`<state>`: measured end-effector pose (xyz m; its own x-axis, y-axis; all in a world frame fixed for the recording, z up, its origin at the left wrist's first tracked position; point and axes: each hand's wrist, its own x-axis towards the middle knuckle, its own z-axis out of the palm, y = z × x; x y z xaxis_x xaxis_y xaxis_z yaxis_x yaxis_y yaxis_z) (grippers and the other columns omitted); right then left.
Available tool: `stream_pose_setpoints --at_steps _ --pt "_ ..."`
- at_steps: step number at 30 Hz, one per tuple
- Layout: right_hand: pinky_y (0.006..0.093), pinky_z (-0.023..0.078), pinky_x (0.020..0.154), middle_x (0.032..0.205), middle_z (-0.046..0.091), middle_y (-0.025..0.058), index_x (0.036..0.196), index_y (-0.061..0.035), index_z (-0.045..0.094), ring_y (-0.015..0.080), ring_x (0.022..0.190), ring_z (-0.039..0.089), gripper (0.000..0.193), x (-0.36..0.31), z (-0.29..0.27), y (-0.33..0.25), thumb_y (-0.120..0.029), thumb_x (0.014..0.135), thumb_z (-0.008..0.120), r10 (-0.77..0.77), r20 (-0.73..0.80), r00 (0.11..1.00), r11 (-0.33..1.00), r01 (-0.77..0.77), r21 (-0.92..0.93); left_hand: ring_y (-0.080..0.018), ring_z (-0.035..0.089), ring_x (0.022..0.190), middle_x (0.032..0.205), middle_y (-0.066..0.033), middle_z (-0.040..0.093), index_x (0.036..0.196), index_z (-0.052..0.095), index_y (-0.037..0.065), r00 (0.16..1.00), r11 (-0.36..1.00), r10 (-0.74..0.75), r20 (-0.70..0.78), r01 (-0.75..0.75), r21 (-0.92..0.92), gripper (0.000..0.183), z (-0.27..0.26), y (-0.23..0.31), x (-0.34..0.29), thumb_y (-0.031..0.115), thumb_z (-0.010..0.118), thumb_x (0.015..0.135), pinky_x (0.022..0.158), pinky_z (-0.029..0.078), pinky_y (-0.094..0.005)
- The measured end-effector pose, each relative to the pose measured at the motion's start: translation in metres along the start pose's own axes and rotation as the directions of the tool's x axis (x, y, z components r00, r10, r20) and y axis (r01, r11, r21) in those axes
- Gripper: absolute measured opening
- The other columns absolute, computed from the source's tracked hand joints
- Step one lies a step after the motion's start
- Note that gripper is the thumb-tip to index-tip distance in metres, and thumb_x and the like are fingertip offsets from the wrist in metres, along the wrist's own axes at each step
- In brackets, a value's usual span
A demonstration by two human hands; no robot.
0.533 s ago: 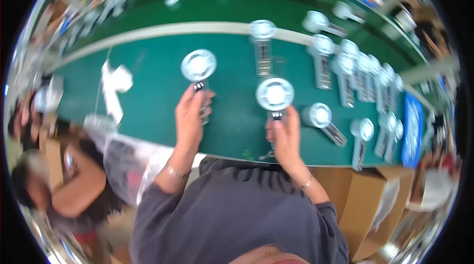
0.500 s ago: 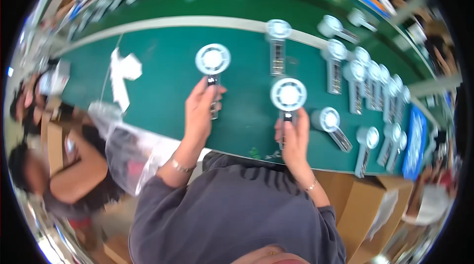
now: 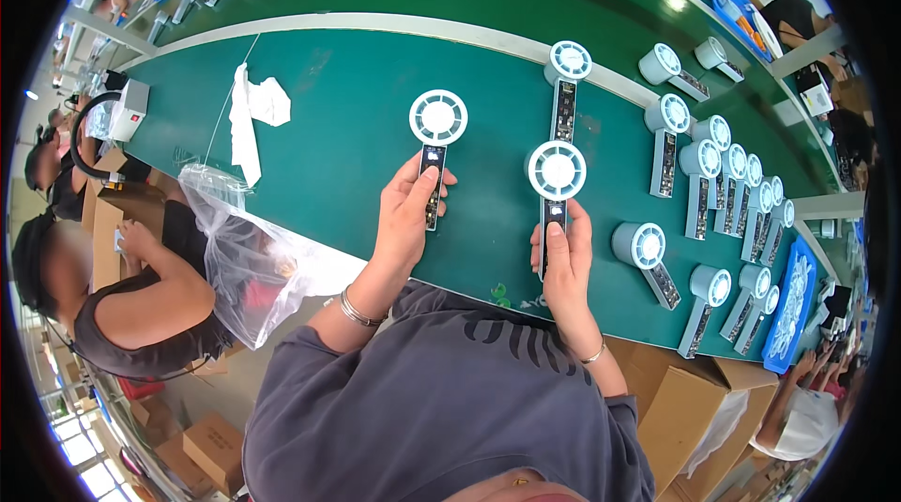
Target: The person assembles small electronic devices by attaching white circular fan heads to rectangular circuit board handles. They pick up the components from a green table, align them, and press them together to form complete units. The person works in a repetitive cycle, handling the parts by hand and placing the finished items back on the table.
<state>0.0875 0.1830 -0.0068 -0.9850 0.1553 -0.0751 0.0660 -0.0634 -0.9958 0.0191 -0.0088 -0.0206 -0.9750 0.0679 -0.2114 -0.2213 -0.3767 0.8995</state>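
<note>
A light-blue handheld fan (image 3: 438,117) stands out from my left hand (image 3: 404,216), its round grille up and its handle's circuit board exposed. My left fingers wrap the handle, with the thumb near a small lit display. My right hand (image 3: 567,267) grips a second handheld fan (image 3: 557,170) the same way, thumb on the open handle below another lit spot. Just beyond it, a third fan (image 3: 570,62) lies on the green bench (image 3: 347,145). To the right of my right hand is another fan (image 3: 648,245), lying tilted.
Several more fans (image 3: 701,159) crowd the bench's right side, beside a blue tray (image 3: 790,305) of small pale parts. White paper or cloth (image 3: 246,122) and a clear plastic bag (image 3: 244,267) are at left. A co-worker (image 3: 141,305) sits there. A cardboard box (image 3: 690,408) stands below right.
The view has shifted and become sharper, so the bench and its fans appear displaced. Both hands keep hold of their fans, which sit slightly farther right in the picture.
</note>
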Motion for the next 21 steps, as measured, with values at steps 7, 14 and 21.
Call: stream_pose_setpoints --at_steps 7,14,21 --pt "0.0193 0.04 0.052 0.079 0.052 0.0023 0.125 0.0025 0.039 0.006 0.06 0.046 0.041 0.002 -0.001 -0.003 -0.025 0.095 0.044 0.004 0.008 1.0 1.0 -0.004 0.012 -0.007 0.049 0.074 0.088 -0.0055 0.057 0.119 0.046 -0.001 1.0 1.0 0.013 0.0 -0.013 -0.021 0.038 0.006 -0.003 0.001 0.022 0.053 0.09 0.059 0.043 -0.0206" --pt "0.0211 0.043 0.056 0.084 0.052 0.0046 0.127 0.005 0.032 0.0075 0.068 0.05 0.045 0.005 -0.001 -0.011 -0.02 0.093 0.048 0.032 0.006 0.999 0.988 -0.032 0.154 -0.0073 0.05 0.074 0.085 -0.0054 0.055 0.116 0.042 0.001 0.996 0.999 0.02 0.09 -0.017 -0.036 0.036 0.011 0.001 0.012 0.021 0.055 0.089 0.058 0.044 -0.0207" --pt "0.0187 0.038 0.048 0.079 0.05 0.0021 0.121 0.0027 0.037 0.0039 0.057 0.045 0.036 0.02 0.002 -0.018 -0.017 0.093 0.047 0.008 0.05 0.999 0.983 -0.016 0.182 -0.0088 0.048 0.067 0.081 -0.0064 0.054 0.104 0.044 0.003 0.987 0.998 0.045 0.156 -0.039 -0.042 0.024 0.028 0.011 0.029 0.021 0.052 0.091 0.054 0.042 -0.0212"
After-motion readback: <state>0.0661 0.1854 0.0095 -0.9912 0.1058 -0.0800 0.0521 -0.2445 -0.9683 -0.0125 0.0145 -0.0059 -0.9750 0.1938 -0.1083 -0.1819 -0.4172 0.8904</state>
